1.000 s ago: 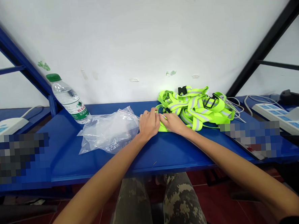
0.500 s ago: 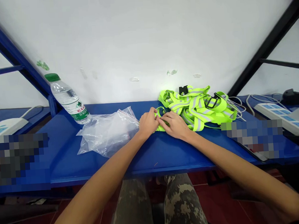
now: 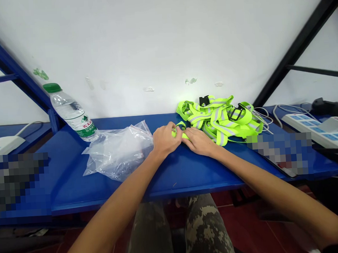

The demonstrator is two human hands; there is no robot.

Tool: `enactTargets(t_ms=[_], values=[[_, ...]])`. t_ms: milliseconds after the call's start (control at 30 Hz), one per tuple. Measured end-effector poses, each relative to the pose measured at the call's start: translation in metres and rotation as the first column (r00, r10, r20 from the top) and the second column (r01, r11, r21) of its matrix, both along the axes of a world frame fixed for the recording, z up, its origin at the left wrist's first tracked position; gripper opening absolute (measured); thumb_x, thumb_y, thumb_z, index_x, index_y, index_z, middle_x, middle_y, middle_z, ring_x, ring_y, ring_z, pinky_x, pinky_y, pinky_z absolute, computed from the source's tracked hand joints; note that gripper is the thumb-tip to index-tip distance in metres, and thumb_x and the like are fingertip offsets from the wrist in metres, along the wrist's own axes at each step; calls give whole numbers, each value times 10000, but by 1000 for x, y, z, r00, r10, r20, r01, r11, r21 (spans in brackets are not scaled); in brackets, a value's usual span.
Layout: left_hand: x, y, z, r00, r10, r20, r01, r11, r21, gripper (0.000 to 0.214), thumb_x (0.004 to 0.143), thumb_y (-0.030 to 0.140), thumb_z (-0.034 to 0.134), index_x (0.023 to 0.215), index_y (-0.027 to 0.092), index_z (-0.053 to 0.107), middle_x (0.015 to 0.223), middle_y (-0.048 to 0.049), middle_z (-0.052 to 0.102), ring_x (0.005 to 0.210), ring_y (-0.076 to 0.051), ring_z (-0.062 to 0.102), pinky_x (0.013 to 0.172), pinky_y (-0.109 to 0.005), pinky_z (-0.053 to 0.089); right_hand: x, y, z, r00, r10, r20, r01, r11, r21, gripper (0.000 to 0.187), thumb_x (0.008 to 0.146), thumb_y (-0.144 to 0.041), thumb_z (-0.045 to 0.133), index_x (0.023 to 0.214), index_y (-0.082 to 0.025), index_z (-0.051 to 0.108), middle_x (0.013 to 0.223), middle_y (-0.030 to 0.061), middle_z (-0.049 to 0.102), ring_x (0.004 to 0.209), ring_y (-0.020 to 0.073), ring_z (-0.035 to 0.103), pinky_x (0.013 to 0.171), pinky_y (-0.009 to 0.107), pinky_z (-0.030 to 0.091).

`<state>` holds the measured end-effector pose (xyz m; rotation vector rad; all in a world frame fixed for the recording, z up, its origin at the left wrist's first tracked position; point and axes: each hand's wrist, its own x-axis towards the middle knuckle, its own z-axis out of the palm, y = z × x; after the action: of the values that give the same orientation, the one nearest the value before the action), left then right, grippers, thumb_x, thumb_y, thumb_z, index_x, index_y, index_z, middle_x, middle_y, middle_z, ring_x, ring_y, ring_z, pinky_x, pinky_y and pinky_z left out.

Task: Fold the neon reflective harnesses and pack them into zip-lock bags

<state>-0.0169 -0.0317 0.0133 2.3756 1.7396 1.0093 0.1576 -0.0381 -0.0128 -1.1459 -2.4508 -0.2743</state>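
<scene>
A neon-yellow strap (image 3: pixel 185 136) is pinched between my two hands above the blue table. My left hand (image 3: pixel 166 138) has its fingers curled round one part of it. Close beside, my right hand (image 3: pixel 197 140) is closed on the strap, thumb and fingers together. Behind and to the right of my right hand lies a tangled heap of neon-yellow reflective straps (image 3: pixel 222 117) with grey stripes and black buckles. Clear plastic bags (image 3: pixel 117 150) lie just left of my left hand. How the strap runs inside my fingers is hidden.
A water bottle (image 3: pixel 70 111) with a green cap stands at the back left of the blue table (image 3: pixel 186 175). White power strips (image 3: pixel 321 132) lie at the far right and far left. Pale cables (image 3: pixel 267 120) run behind the strap heap. A phone-like object (image 3: pixel 289 170), partly pixelated, lies at the right.
My left hand has turned and closed more fully round the strap. My right hand's fingers have drawn in on it. The whole view has shifted slightly.
</scene>
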Motion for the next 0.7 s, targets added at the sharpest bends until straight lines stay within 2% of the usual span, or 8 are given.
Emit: enactTargets(t_ms=[67,167,300,367,433,567,633,700], values=[[4,-1,0,994,44,-95,-42,999,27,374,986,395,352,947,187,660,909,-112,743,889,-252,694,800,-333,458,1,5,0,999,-16,-39,14,999,-39,443,1037,-412,276,1020,-116,607,950,145,659,885,258,598,828,372,452],[9,3,0,981,102,-166,-104,995,-5,479,1014,392,248,965,171,670,890,-136,736,858,-258,700,787,-339,462,1,10,-1,990,-39,-136,23,993,-116,429,1038,-436,280,910,-158,581,853,104,650,800,232,602,751,336,436],[12,14,2,965,175,-197,-187,981,-44,474,1000,377,257,979,173,684,934,-150,736,898,-290,703,796,-366,479,-1,13,-2,944,-74,-321,15,983,-182,465,1021,-513,305,779,-198,547,736,54,602,701,200,579,692,316,426],[12,22,2,968,168,-186,-186,979,-85,445,983,366,286,954,183,691,951,-155,736,921,-310,702,795,-382,489,-3,14,-3,912,-85,-401,22,987,-159,486,1003,-544,341,738,-200,560,767,67,595,752,206,590,737,327,451],[12,28,1,975,154,-158,-177,974,-144,403,960,366,329,930,193,692,962,-155,737,939,-324,700,788,-391,497,-5,15,-4,873,-103,-477,53,992,-118,472,976,-565,404,788,-186,612,897,106,616,891,231,609,833,351,472],[10,33,-3,983,163,-88,-178,963,-204,322,924,377,395,955,223,676,968,-132,742,950,-333,698,778,-397,505,-9,17,-6,820,-137,-556,34,981,-191,445,960,-520,471,1160,-153,622,1166,147,657,1109,264,614,982,399,461],[10,32,-4,984,166,-60,-174,966,-193,298,922,381,407,962,236,664,953,-112,743,940,-325,699,776,-393,506,-9,18,-5,827,-113,-550,-30,969,-244,409,971,-472,463,1166,-160,641,1185,130,686,1133,258,627,1015,394,451],[10,30,-4,988,148,-34,-152,973,-176,288,929,384,410,954,239,657,949,-99,744,935,-311,701,783,-383,505,-7,19,-3,836,-94,-540,-63,962,-265,370,964,-446,480,1090,-165,685,1156,117,711,1107,253,648,999,375,463]])
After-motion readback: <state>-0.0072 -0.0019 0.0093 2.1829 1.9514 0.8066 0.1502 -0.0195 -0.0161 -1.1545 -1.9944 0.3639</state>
